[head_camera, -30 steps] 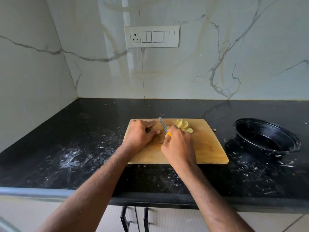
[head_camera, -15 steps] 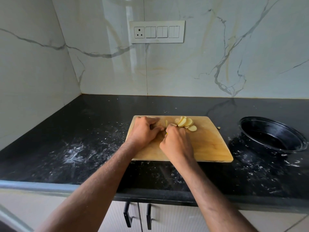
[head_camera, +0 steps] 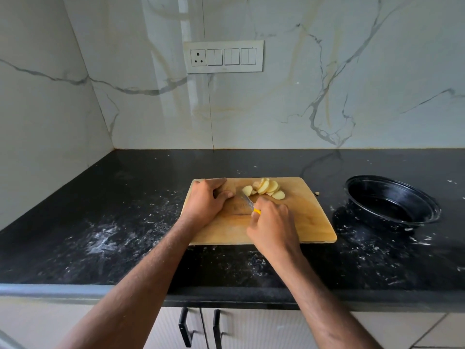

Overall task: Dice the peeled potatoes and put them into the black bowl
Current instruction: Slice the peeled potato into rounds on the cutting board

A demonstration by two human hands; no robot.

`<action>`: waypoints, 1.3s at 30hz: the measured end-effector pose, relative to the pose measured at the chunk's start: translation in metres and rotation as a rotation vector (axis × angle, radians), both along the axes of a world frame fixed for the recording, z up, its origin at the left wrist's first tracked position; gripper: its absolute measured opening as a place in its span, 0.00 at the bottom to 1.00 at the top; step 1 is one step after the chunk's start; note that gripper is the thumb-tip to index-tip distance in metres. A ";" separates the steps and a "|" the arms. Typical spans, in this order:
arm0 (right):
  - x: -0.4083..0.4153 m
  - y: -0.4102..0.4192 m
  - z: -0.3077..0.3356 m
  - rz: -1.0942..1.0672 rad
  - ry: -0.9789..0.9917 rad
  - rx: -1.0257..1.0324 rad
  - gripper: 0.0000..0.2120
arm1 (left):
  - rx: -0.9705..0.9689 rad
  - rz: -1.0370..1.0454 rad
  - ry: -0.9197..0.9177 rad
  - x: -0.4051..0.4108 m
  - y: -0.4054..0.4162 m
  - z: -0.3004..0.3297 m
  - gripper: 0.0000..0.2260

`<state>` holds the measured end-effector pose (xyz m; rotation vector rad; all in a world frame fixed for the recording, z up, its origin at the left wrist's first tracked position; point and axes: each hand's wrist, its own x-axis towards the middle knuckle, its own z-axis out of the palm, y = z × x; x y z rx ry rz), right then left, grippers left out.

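Knife [head_camera: 247,200] now lying low again, blade slanting toward the far left of the wooden cutting board [head_camera: 309,220], after standing raised a second ago and dropping out of sight behind the knuckles half a second ago. Right hand [head_camera: 273,222] gripping the yellow handle at the board's centre, fingers curled tight round it. Left hand [head_camera: 207,202] resting on the board's left part, fingers curled over something beneath; whether a potato piece is lying under them cannot be told. Potato slices [head_camera: 266,188] fanning out at the board's far edge, one slice sitting slightly apart to the left since the last stroke. Judging from this: slicing still under way, rounds only so far, no dicing into cubes yet, nothing carried over. Black bowl [head_camera: 392,201] standing well to the right of the board, apparently holding no potato. One small scrap [head_camera: 317,193] lying just off the board's right edge.

Black stone counter [head_camera: 125,197] bearing the board, streaked with white smears left, right and in front of it. Marble-look wall behind the board carrying a switch panel [head_camera: 224,56] with a socket. Cupboard door handles [head_camera: 185,328] showing below the counter edge nearest the board.
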<state>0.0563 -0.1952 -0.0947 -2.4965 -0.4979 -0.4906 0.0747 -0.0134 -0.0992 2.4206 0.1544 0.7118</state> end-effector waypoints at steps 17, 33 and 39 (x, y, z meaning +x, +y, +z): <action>0.000 0.012 0.009 0.010 -0.114 0.178 0.06 | -0.040 -0.077 -0.019 0.002 0.005 -0.002 0.09; -0.001 0.019 0.005 0.018 -0.071 0.049 0.10 | 0.004 -0.015 0.009 0.000 -0.002 0.001 0.13; -0.007 0.018 0.006 0.026 -0.052 0.032 0.10 | -0.045 -0.023 0.012 0.000 -0.001 0.000 0.19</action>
